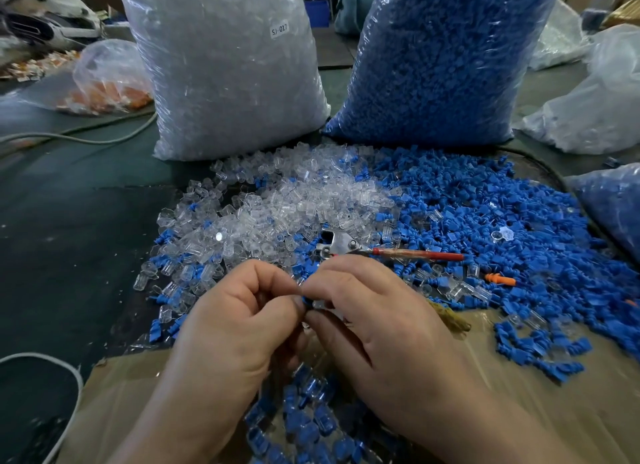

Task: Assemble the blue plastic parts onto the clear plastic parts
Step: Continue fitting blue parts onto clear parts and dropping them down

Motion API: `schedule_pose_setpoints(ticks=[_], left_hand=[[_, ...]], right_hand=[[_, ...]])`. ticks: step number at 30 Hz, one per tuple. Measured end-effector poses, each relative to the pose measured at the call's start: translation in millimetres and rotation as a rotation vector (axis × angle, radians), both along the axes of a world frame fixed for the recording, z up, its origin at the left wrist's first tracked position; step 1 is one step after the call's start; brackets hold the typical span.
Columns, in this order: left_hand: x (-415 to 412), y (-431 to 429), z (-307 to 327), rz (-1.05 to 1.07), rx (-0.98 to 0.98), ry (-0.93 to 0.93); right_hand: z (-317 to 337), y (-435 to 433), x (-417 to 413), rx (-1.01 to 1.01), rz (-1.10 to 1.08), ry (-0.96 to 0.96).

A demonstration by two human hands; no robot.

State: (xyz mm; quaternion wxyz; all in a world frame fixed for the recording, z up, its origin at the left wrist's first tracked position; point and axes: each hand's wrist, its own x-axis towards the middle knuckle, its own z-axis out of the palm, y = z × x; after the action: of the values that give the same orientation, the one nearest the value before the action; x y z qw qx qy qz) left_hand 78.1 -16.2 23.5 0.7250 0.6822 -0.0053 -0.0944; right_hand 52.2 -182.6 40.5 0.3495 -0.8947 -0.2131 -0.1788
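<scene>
Hands meet low over the near edge of the dark green surface (86,221). The left hand (239,311) and right hand (374,318) both have their fingers (273,280) curled in, tips pinching one small pair between them. The left grips a small blue plastic plug part (305,299); the right grips a small clear plastic cap part (320,304). The two parts touch. Only slivers of each show, so I cannot tell whether the blue one is seated or merely lined up.

Done so far: a heap of joined blue-and-clear pieces (304,418) lies in the brown cardboard box (519,377) directly under the hands. The box looks partly filled, though its lower part is cut off by the frame.

Left to do:
- A loose spread of clear plastic parts (277,200) lies just beyond the hands.
- A wider loose spread of blue plastic parts (485,214) lies to its right, and the two mix where they meet.
- Behind them stand a tall bag of clear parts (221,65) and a tall bag of blue parts (443,58), both full.

Judgement: early in the job, with far more unjoined stock than finished pieces.

A red-handled metal tool (415,254) lies among the loose parts, untouched.
</scene>
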Motion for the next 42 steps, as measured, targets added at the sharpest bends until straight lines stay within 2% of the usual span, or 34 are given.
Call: schedule_pose_setpoints(ticks=[3, 6, 8, 11, 14, 16, 18, 21, 25, 29, 31, 36, 39, 42], left_hand=[[0, -1, -2, 0.028, 0.109, -0.099], [0, -2, -2, 0.01, 0.099, -0.104], [-1, -3, -3, 0.011, 0.111, -0.107], [-1, -3, -5, 0.058, 0.166, -0.134], [5, 6, -10, 0.107, 0.171, -0.133], [6, 11, -11, 0.078, 0.126, -0.108], [7, 12, -9, 0.018, 0.045, -0.053], [7, 13, -7, -0.047, -0.012, -0.011], [7, 11, -5, -0.051, -0.05, -0.022], [7, 8, -5, -0.029, -0.089, -0.006], [7, 8, -4, -0.01, -0.115, -0.001], [9, 8, 0, 0.092, -0.188, 0.007], [10, 7, 5, 0.16, -0.203, 0.006], [9, 7, 7, 0.194, -0.101, -0.052]], right_hand=[[-2, 0, 0, -0.027, 0.005, -0.063], [-3, -2, 3, -0.089, -0.024, -0.145], [-3, -3, 4, -0.073, -0.029, -0.136], [-2, -2, 1, -0.099, -0.038, -0.055], [0, -12, 8, -0.398, -0.321, -0.001], [4, -28, 15, -0.581, -0.484, 0.193], [4, -42, 20, -0.676, -0.513, 0.353], [0, -48, 22, -0.72, -0.488, 0.401], [1, -53, 27, -0.732, -0.456, 0.415], [-1, -51, 31, -0.672, -0.444, 0.344], [-1, -53, 33, -0.589, -0.457, 0.318], [10, -59, 27, -0.21, -0.471, 0.263], [14, -54, 21, -0.248, -0.391, 0.247], [17, -51, 17, -0.293, -0.307, 0.259]])
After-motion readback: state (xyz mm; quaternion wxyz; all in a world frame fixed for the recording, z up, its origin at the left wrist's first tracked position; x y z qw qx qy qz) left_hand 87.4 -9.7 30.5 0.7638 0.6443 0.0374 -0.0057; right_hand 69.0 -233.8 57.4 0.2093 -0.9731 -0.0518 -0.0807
